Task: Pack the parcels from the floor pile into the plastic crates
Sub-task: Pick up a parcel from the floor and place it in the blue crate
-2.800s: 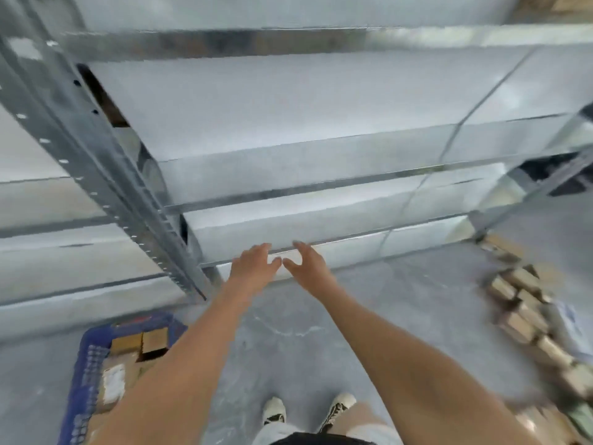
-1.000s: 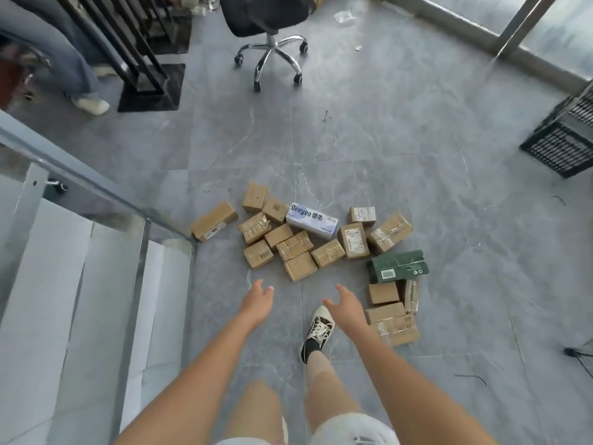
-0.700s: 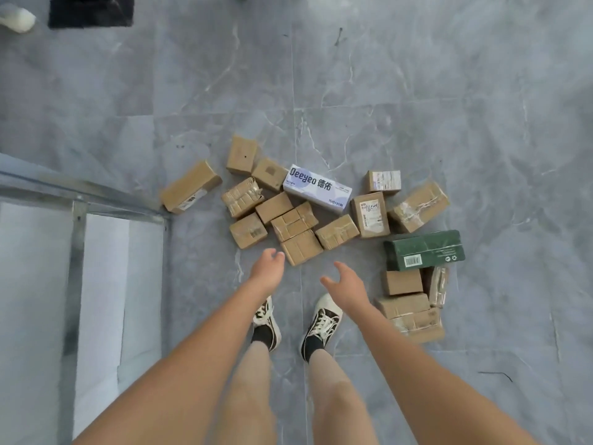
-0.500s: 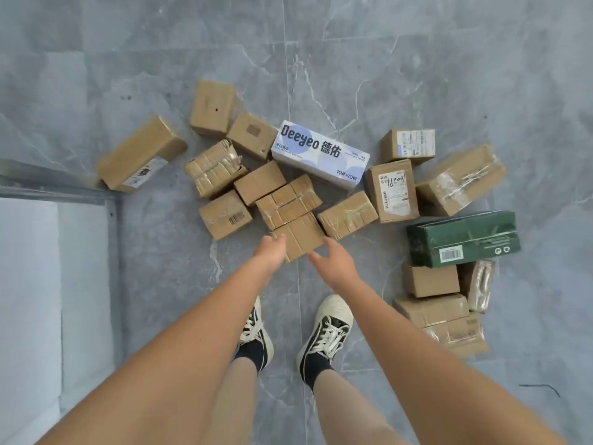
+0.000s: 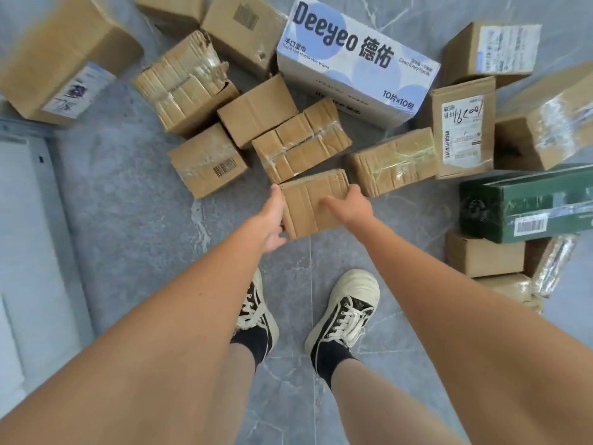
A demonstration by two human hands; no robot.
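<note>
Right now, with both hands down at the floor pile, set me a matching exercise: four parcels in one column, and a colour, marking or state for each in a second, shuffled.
Things:
1. wipes box
2. long green box
3. small parcel nearest the shoes
4. upright parcel right of the wipes box

Descriptions:
A. dark green, white barcode sticker
B. held between the left hand and right hand
C. white and pale blue, printed "Deeyeo"
D. brown, white shipping label with handwriting

Pairs: 1-C, 2-A, 3-B, 4-D
</note>
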